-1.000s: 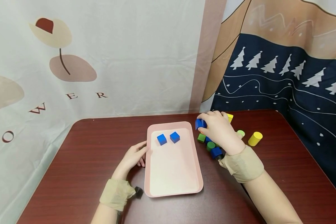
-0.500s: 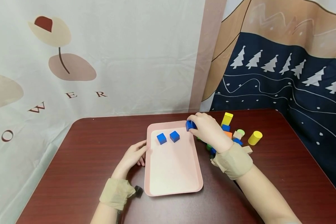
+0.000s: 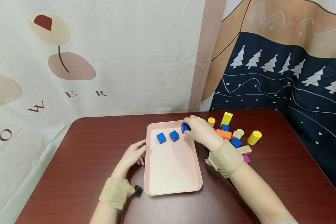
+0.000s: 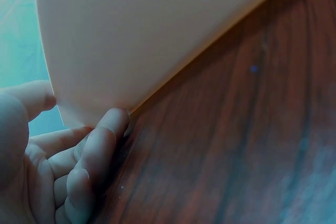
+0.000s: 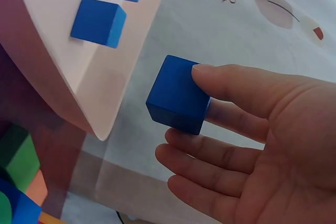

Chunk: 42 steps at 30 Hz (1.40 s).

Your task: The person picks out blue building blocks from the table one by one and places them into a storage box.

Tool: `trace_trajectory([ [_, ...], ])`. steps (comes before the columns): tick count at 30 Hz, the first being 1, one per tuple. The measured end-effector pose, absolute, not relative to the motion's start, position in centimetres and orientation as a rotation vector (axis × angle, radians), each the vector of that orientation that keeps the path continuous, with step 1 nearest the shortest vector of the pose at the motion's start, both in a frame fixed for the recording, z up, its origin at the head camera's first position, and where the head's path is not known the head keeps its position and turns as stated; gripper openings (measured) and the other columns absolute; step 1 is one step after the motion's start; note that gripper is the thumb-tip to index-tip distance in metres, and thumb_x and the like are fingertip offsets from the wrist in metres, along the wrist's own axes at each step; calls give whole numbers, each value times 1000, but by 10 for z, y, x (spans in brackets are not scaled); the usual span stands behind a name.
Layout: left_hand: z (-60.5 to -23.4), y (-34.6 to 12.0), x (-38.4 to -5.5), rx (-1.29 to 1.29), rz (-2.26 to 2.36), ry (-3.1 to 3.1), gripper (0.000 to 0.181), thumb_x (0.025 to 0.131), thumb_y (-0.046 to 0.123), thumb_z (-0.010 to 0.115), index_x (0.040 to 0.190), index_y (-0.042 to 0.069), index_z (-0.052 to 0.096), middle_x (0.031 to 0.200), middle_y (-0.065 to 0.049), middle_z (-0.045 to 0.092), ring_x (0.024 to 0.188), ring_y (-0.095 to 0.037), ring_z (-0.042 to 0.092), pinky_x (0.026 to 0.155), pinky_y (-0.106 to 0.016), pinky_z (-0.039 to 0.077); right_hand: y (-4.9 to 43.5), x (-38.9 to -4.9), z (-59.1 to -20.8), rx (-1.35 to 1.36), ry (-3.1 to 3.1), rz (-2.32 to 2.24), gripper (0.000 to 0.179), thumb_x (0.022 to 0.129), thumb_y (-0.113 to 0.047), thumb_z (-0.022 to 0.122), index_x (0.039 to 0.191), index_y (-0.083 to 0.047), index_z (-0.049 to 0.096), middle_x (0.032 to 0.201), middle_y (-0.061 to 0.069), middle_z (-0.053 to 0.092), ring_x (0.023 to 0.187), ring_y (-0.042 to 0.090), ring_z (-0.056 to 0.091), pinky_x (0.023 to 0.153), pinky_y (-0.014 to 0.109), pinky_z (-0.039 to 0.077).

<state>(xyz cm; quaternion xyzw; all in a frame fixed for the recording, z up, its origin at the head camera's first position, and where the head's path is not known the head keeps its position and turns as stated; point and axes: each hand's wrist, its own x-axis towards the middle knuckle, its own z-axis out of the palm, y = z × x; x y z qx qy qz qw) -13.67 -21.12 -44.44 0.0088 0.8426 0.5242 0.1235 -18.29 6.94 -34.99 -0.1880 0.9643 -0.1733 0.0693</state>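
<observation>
My right hand [image 3: 198, 129] pinches a blue cube [image 5: 178, 95] between thumb and fingers, held over the far right corner of a pink tray [image 3: 173, 189]. In the right wrist view, the other fingers spread below the cube. Inside the tray, towards its far end, sit two more blue cubes, a left one [image 3: 161, 138] and a right one [image 3: 174, 136]. At the tray's left side, my left hand [image 3: 134, 154] holds the edge. The left wrist view has its thumb at the rim and curled fingertips [image 4: 116, 119] against the tray's lower edge.
Right of the tray lies a pile of mixed blocks, with an orange block [image 3: 224, 134], a yellow cylinder [image 3: 254, 137] and an upright yellow block [image 3: 226, 119]. My right forearm hides part of it. Printed cloths [image 3: 145, 62] hang behind the brown table [image 3: 100, 140].
My right hand has carried the blue cube left from the block pile to over the tray's far right corner, uncovering more blocks. The left hand stays at the tray's edge.
</observation>
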Motion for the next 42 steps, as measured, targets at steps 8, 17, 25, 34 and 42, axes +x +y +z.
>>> trace_trajectory([
  [8,-452,-213,-139,6,1540,2435,50,99,27,54,142,3,45,58,-12,58,43,-26,58,41,-30,45,63,-189,-362,-569,2905,-493,45,87,-19,72,128,-6,60,114,14,60,100,27,57,91,43,49],
  [17,-452,-214,-139,0,1546,2432,49,98,26,54,142,5,45,57,-12,58,42,-23,58,40,-28,45,58,-197,-373,-614,2899,-408,46,88,-21,72,129,-6,59,115,14,61,102,26,59,91,40,49],
  [25,-454,-214,-140,0,1541,2434,50,99,26,53,143,4,44,58,-12,58,42,-23,58,41,-29,45,57,-203,-384,-717,2922,-363,45,86,-21,74,127,-6,62,111,12,65,98,26,61,89,40,50],
  [34,-450,-213,-137,10,1551,2430,52,99,26,53,143,0,42,58,-13,58,43,-29,58,41,-32,45,54,-206,-392,-781,2955,-207,39,84,-26,75,118,-8,68,110,9,68,94,24,53,88,37,43],
  [42,-450,-213,-138,10,1543,2438,49,99,23,54,142,2,44,56,-11,57,42,-24,58,41,-29,44,53,-208,-393,-787,2975,-151,38,83,-26,77,116,-10,69,107,7,69,91,24,46,84,38,38],
])
